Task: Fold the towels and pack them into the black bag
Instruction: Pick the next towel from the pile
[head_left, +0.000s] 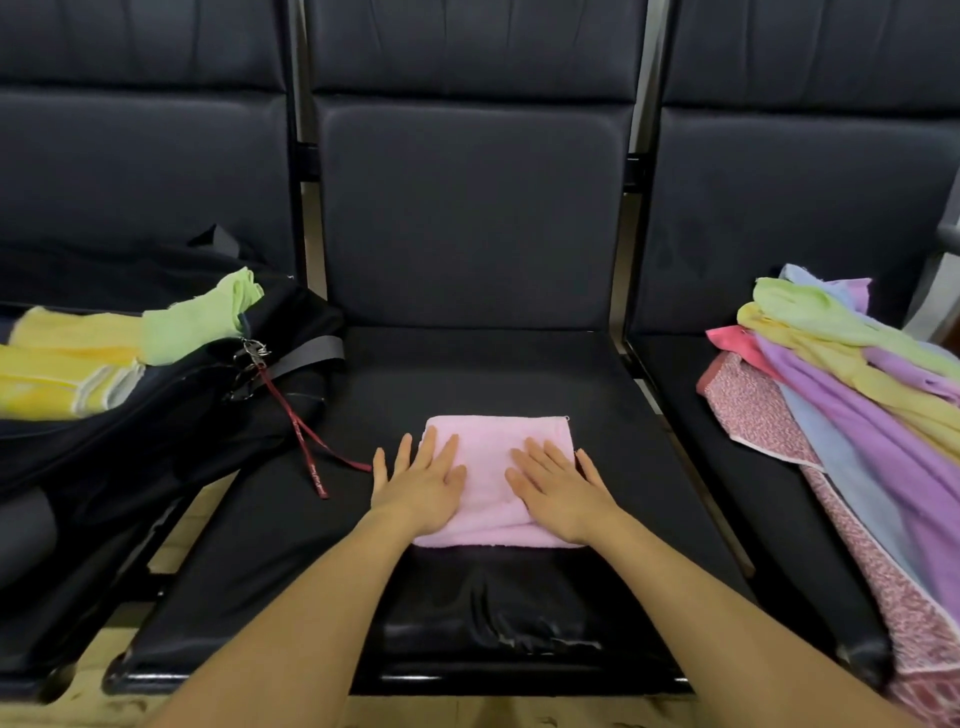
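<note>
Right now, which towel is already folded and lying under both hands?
The pink towel on the middle seat. Left hand and right hand press flat on it. The others lie in the black bag or the loose pile.

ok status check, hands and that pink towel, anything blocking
Left hand and right hand flat on pink towel, both open. Towel folded, on middle seat. Black bag open to the left; its red strap lies between, not blocking.

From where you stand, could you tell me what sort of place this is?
Probably a waiting area: a row of linked black padded seats on a metal frame, serving as a surface for folding the pink towel.
</note>
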